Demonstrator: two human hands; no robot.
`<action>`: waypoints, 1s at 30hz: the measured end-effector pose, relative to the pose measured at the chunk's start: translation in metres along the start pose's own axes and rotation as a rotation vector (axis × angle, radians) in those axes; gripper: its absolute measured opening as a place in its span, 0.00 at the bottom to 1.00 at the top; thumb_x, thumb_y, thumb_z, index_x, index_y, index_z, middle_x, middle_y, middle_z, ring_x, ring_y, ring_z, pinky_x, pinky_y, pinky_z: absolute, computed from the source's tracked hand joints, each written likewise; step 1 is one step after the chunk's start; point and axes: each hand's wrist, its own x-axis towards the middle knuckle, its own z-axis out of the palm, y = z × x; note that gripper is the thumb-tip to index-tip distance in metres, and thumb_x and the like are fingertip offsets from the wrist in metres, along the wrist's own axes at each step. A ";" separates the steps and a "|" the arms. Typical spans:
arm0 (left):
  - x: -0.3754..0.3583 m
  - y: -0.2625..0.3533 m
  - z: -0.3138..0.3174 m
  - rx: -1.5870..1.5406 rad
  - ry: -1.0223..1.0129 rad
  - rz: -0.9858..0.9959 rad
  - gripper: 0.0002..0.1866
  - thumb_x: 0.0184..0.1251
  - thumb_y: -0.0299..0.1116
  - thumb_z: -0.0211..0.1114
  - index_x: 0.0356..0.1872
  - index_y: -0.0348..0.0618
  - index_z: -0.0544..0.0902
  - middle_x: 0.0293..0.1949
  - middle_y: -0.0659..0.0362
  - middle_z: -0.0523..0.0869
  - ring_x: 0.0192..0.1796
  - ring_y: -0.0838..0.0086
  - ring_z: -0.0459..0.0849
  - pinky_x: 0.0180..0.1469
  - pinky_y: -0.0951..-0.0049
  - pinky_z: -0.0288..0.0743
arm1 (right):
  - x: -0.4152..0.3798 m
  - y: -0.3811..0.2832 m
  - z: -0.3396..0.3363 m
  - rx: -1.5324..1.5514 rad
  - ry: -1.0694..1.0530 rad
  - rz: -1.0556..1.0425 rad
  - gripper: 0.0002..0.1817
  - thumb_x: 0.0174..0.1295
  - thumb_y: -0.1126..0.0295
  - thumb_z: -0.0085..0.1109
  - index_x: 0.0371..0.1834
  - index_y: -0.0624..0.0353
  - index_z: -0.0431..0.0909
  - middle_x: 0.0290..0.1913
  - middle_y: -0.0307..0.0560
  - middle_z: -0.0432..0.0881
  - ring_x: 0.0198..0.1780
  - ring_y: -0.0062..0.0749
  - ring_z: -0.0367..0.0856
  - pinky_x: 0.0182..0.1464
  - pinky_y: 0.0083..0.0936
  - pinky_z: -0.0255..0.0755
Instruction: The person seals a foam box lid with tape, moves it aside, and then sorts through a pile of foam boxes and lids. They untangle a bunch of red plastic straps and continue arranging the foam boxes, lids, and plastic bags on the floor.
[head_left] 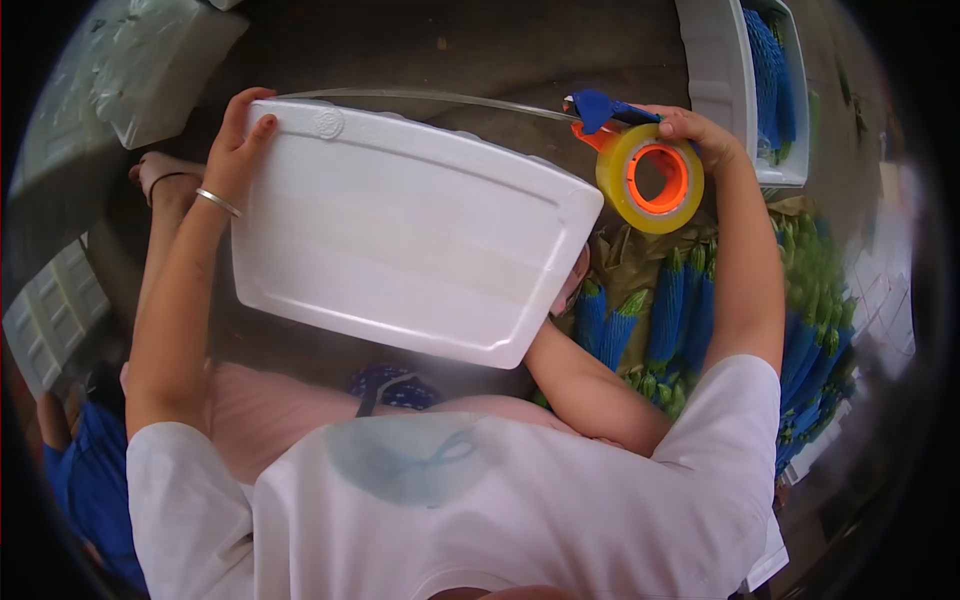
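On my feed, left hand (243,135) grips white rectangular foam box (410,235) at one corner | right hand (702,136) clasps blue-and-orange tape dispenser (679,186) | clear tape strip (430,96) runs between them

No legible text; round emblem (329,124) on white box (400,225)

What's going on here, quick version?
Someone seated is handling a white foam box and packing tape. The left hand grips the box's far left corner, while the right hand holds a tape dispenser off the far right corner. A strip of tape stretches between the two, clear of the box's far edge for much of its length. Blue-wrapped green vegetables lie to the right.
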 end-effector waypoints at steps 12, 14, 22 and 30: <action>-0.002 -0.001 -0.002 -0.074 0.030 0.004 0.18 0.70 0.42 0.59 0.56 0.46 0.71 0.55 0.61 0.77 0.56 0.76 0.71 0.61 0.77 0.61 | -0.072 0.163 0.100 0.540 0.180 -0.026 0.49 0.46 0.64 0.69 0.73 0.58 0.54 0.67 0.49 0.67 0.66 0.32 0.68 0.69 0.32 0.59; -0.011 -0.023 -0.020 -0.088 0.079 -0.034 0.19 0.70 0.42 0.59 0.56 0.45 0.71 0.54 0.61 0.77 0.55 0.76 0.71 0.61 0.78 0.61 | -0.047 0.148 0.113 0.517 0.207 -0.119 0.43 0.52 0.65 0.62 0.73 0.58 0.55 0.62 0.49 0.71 0.61 0.31 0.72 0.65 0.29 0.63; -0.037 -0.025 -0.053 0.762 0.298 0.311 0.30 0.65 0.51 0.58 0.66 0.51 0.68 0.62 0.53 0.74 0.66 0.58 0.69 0.67 0.60 0.59 | 0.123 -0.109 0.084 0.130 0.070 -0.087 0.19 0.55 0.53 0.60 0.40 0.58 0.79 0.36 0.46 0.82 0.34 0.30 0.80 0.40 0.29 0.76; -0.035 -0.027 -0.041 0.934 0.393 0.149 0.30 0.66 0.61 0.49 0.68 0.66 0.68 0.44 0.56 0.79 0.45 0.61 0.77 0.50 0.59 0.66 | 0.063 0.002 0.035 0.110 0.073 -0.200 0.35 0.51 0.54 0.65 0.58 0.63 0.69 0.34 0.43 0.81 0.28 0.22 0.79 0.30 0.21 0.78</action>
